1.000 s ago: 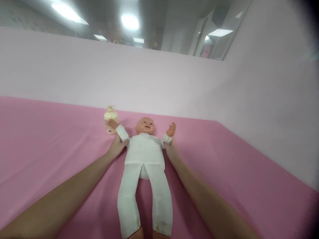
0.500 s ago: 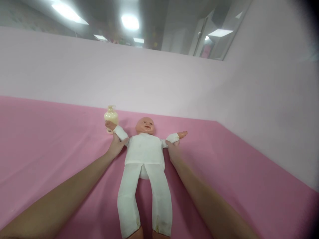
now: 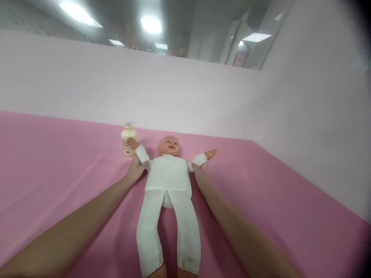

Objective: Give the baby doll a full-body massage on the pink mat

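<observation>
A plastic baby doll in white cloth pyjamas (image 3: pixel 168 181) lies face up on the pink counter (image 3: pixel 58 166). The left hand (image 3: pixel 135 170) and right hand (image 3: pixel 199 174) have fingers clamped on its sleeves, arms spread; dressing looks complete. A cream pump bottle (image 3: pixel 128 138) stands far left.

Light: bright, even — from ceiling panels (image 3: pixel 151 24) overhead, which glare white.
Shadows: soft, faint.
Focus: slightly soft throughout.
Edges: wide-angle bending — dark vignette at the right corners.
</observation>
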`<action>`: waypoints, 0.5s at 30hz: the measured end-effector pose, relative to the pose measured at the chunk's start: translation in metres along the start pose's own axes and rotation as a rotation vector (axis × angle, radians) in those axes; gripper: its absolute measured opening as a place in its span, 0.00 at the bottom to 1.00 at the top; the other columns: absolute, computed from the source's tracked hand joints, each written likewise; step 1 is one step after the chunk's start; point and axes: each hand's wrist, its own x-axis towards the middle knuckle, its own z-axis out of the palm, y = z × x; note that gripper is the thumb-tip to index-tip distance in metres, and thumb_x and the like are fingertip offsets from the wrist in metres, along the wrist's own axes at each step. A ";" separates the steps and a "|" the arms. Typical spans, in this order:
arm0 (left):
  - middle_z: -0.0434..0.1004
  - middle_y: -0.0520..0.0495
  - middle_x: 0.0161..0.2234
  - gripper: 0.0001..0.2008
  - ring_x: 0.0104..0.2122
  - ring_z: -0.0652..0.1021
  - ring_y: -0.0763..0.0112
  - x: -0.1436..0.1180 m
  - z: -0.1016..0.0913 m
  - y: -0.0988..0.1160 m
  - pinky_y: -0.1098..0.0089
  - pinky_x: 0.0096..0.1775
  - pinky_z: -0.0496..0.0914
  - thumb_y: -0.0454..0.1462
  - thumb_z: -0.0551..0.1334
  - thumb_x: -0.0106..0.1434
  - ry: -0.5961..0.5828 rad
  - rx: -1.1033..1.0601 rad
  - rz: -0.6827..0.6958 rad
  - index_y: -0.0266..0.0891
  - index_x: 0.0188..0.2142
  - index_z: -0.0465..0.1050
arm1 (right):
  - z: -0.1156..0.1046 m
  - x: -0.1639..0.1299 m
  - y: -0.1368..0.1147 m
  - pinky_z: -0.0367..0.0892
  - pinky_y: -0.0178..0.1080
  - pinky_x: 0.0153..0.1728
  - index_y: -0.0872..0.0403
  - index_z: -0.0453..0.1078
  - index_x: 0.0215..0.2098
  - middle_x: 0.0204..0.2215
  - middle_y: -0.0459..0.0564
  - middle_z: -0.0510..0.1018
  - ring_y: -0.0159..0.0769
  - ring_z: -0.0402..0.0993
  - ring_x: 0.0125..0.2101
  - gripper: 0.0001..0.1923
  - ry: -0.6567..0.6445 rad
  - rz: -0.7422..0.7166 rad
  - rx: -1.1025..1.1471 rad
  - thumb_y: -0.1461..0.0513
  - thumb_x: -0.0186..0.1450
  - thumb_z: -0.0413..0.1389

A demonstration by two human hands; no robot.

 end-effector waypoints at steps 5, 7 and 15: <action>0.74 0.43 0.47 0.28 0.48 0.75 0.59 -0.002 0.003 0.004 0.59 0.50 0.69 0.35 0.59 0.56 -0.047 0.019 0.085 0.39 0.56 0.58 | 0.003 -0.005 -0.006 0.63 0.49 0.57 0.56 0.53 0.61 0.54 0.59 0.69 0.46 0.67 0.53 0.35 -0.053 0.013 -0.048 0.61 0.56 0.54; 0.74 0.43 0.48 0.25 0.47 0.75 0.59 -0.004 0.003 0.007 0.58 0.50 0.70 0.34 0.57 0.56 -0.096 0.073 0.157 0.38 0.55 0.62 | 0.004 -0.007 -0.008 0.63 0.49 0.56 0.53 0.57 0.60 0.51 0.56 0.72 0.44 0.68 0.51 0.32 -0.103 -0.068 -0.060 0.62 0.57 0.52; 0.74 0.44 0.53 0.35 0.54 0.71 0.57 -0.008 0.002 0.013 0.53 0.58 0.62 0.25 0.51 0.51 -0.266 0.410 0.440 0.40 0.59 0.66 | 0.003 -0.004 0.005 0.56 0.49 0.61 0.50 0.69 0.55 0.54 0.51 0.71 0.41 0.64 0.56 0.33 -0.300 -0.322 -0.205 0.71 0.52 0.44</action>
